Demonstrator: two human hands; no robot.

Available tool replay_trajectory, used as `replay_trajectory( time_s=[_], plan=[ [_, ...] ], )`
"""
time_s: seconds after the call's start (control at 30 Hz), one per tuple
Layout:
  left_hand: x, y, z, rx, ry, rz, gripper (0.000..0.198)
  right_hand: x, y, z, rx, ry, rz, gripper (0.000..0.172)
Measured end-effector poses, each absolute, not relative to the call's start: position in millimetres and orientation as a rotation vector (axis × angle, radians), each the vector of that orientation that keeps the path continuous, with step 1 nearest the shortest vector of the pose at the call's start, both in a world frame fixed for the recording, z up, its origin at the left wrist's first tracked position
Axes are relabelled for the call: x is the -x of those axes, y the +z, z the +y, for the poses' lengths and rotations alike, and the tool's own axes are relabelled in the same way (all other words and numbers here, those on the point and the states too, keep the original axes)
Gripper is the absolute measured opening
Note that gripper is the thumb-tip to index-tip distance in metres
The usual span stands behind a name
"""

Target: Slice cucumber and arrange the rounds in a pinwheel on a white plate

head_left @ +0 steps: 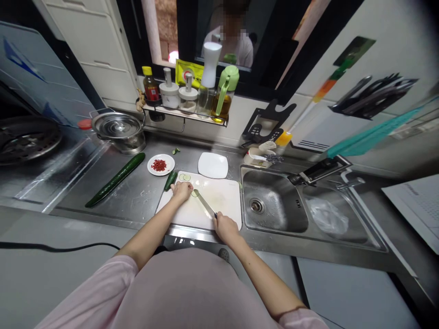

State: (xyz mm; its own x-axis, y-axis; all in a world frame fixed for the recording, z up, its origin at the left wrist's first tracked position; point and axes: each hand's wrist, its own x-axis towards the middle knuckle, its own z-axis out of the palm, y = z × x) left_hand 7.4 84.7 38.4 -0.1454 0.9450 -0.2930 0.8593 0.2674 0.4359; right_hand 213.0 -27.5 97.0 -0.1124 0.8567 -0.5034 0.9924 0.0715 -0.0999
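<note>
My right hand [227,228] is wrapped round the black handle of a knife [205,202], whose blade points up and left over the white cutting board [219,196]. Near the blade's tip, a thin cucumber slice [194,193] lies on the board. My left hand [183,191] is just left of it, fingers curled together; what they hold, if anything, is too small to tell. Beyond that hand are more pale slices [186,177]. A short dark green cucumber piece [170,181] rests at the board's upper left edge.
A whole cucumber [115,180] and a plate of red pieces [161,165] lie left. An empty white plate [212,165] sits behind the board. The sink [276,201] is right, a lidded pot [125,132] back left, and a bottle rack [185,113] behind.
</note>
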Motion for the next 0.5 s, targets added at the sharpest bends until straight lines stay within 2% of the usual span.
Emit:
replay_trajectory(
  time_s=[0.5],
  plan=[
    [-7.8,37.1,83.9,-1.658,0.207,2.036,0.022,-215.4,95.4,-33.1,-1.866,-0.627,2.047,0.033]
  ],
)
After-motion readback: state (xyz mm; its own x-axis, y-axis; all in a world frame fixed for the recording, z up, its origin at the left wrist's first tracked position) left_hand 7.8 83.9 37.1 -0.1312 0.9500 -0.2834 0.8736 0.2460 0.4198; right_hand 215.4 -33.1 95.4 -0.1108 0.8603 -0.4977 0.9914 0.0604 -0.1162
